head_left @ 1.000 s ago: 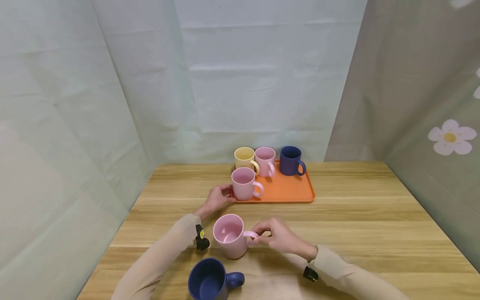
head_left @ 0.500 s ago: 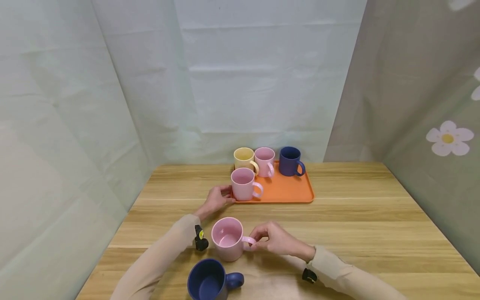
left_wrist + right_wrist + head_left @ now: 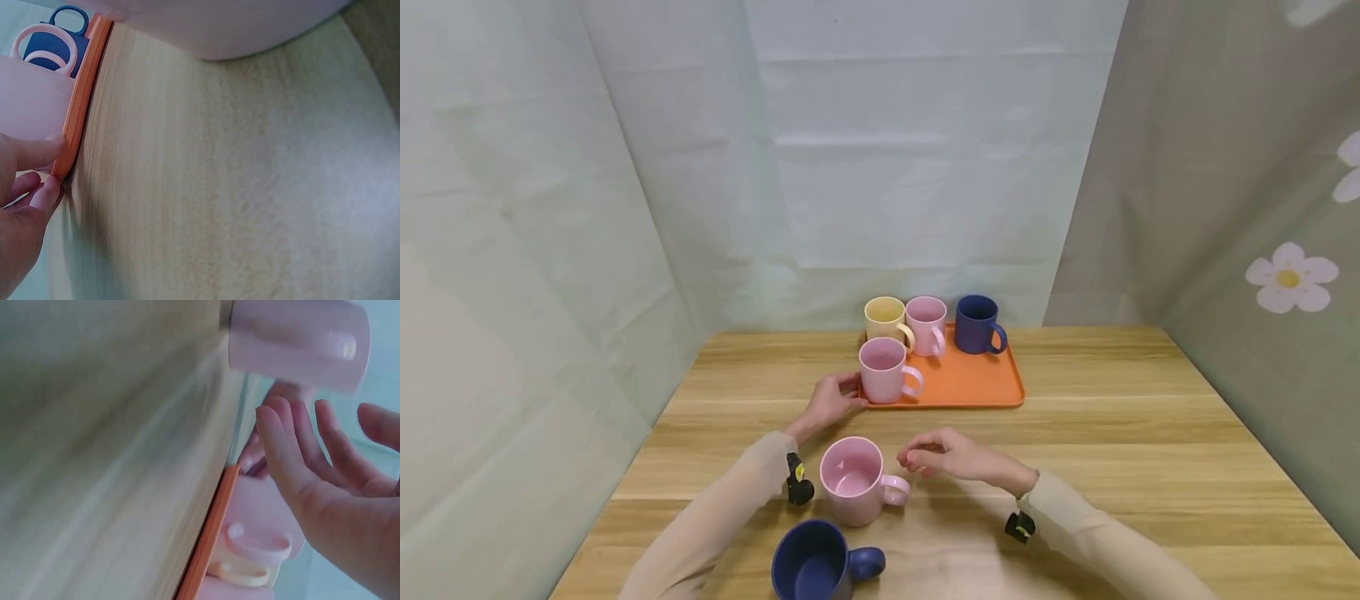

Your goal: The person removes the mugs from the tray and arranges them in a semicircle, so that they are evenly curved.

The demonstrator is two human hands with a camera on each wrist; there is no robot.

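My left hand [image 3: 831,402] pinches the near left corner of the orange tray [image 3: 973,392]; in the left wrist view its thumb [image 3: 37,152] lies over the rim. On the tray, close to that hand, stands a pink mug [image 3: 882,379]. My right hand [image 3: 958,457] hovers over the table, relaxed and holding nothing, just right of a second pink mug [image 3: 853,492] that stands upright with its handle to the right. In the right wrist view the right hand [image 3: 331,475] is apart from that mug [image 3: 300,344]. A dark blue mug [image 3: 812,567] stands nearest me.
Along the tray's back are a yellow mug [image 3: 883,315], another pink mug [image 3: 927,321] and a dark blue mug [image 3: 976,321], handles pointing right. Bare orange surface shows at the tray's front right. Pale cloth [image 3: 917,167] hangs behind the wooden table [image 3: 1120,433].
The near pink mug has shifted slightly toward me and been set down. My right hand has let go of its handle and lifted away. My left hand stays at the tray corner.
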